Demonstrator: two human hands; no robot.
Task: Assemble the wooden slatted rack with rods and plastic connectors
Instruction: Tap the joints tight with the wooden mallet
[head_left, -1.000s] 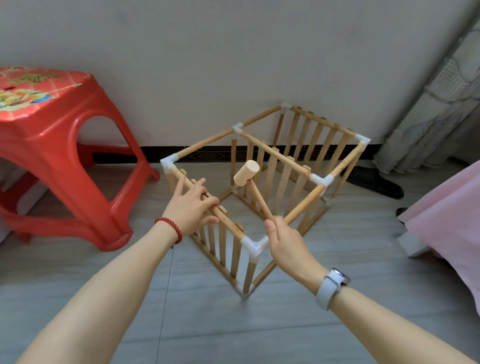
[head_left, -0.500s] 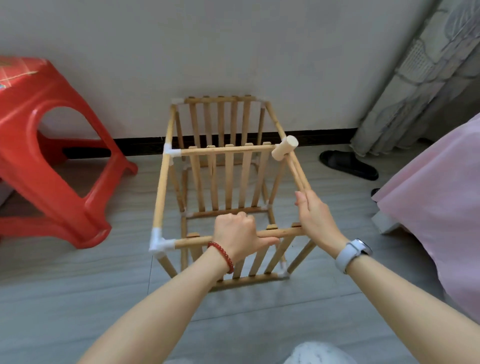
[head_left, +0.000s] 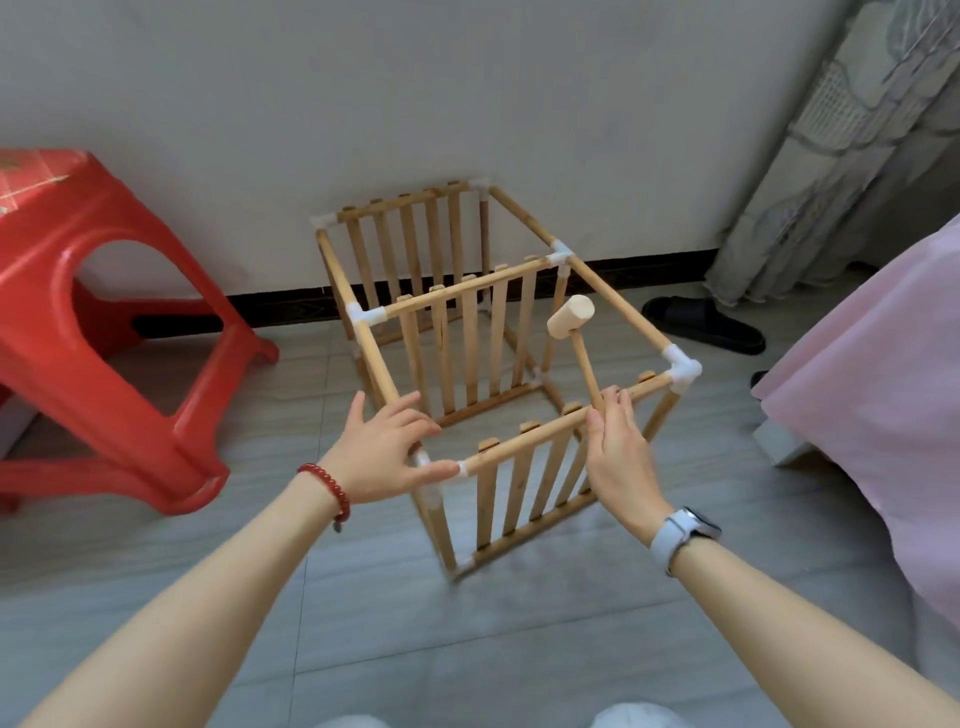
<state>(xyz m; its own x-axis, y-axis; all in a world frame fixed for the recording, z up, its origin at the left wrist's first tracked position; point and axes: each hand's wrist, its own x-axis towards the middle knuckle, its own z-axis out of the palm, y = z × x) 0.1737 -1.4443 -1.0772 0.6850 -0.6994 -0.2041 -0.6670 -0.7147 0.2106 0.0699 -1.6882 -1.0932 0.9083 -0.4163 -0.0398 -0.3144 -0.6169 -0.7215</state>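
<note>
The rack (head_left: 498, 364) stands on the floor between both hands. The left hand (head_left: 384, 457), fingers straight, touches its near corner connector (head_left: 423, 460). The right hand (head_left: 618, 447) grips a mallet (head_left: 571, 319) against the near top rod (head_left: 545, 434).

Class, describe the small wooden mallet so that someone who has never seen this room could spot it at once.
Find the wooden slatted rack standing on the grey floor by the white wall. At its near right side, the right hand grips a thin handle rising over the top rail. The wooden mallet is the only piece ending in a short, thick, pale cylinder.
</note>
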